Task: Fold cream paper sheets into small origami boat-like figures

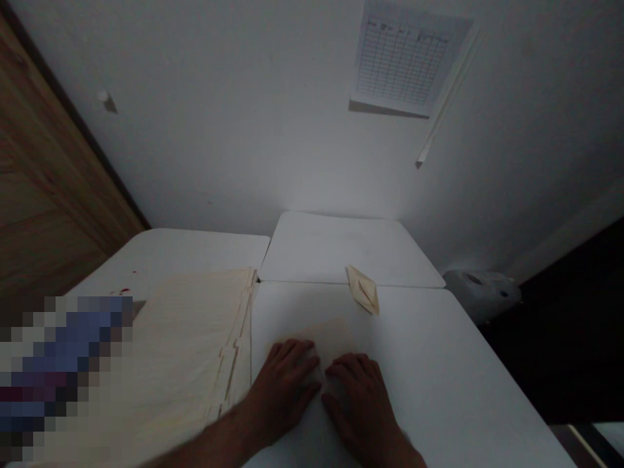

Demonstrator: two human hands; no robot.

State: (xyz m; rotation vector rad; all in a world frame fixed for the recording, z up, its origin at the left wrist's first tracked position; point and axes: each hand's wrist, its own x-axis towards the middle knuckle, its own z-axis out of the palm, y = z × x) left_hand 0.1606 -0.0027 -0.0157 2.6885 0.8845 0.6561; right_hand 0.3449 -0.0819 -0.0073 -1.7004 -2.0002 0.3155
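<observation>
1. The left hand (285, 390) lay palm-down on the near white worktop (439, 377). Its fingers (292, 354) were extended, slightly spread and flat on a paper sheet, with no grip on anything.
2. The right hand (358, 403) lay palm-down just beside the left hand. Its fingers (351, 367) were likewise extended and resting on the sheet, with no grip. The two sets of fingertips nearly touched.
3. The matte cream paper sheet (312, 335) lay flat beneath both hands, near the middle of the worktop. Its pale far edge was faint against the white surface.
4. A creased, pointed piece of folded cream paper (363, 290) lay at the worktop's far edge, across the seam with the far white table (341, 250).
5. A thick stack of manila paper (190, 344) with a stepped, staggered right edge lay on the left white table (190, 253), along the worktop's left edge and just beside the left hand.
6. A small red mark (124, 291) showed on the left table. A pixelated patch (58, 377) hid whatever lay at the near left corner.
7. A rounded white object (480, 292) stood beyond the worktop's far right corner.
8. A wood-grain door (43, 175) stood at left. A printed grid chart (407, 58) hung on the smooth white wall (244, 130).
</observation>
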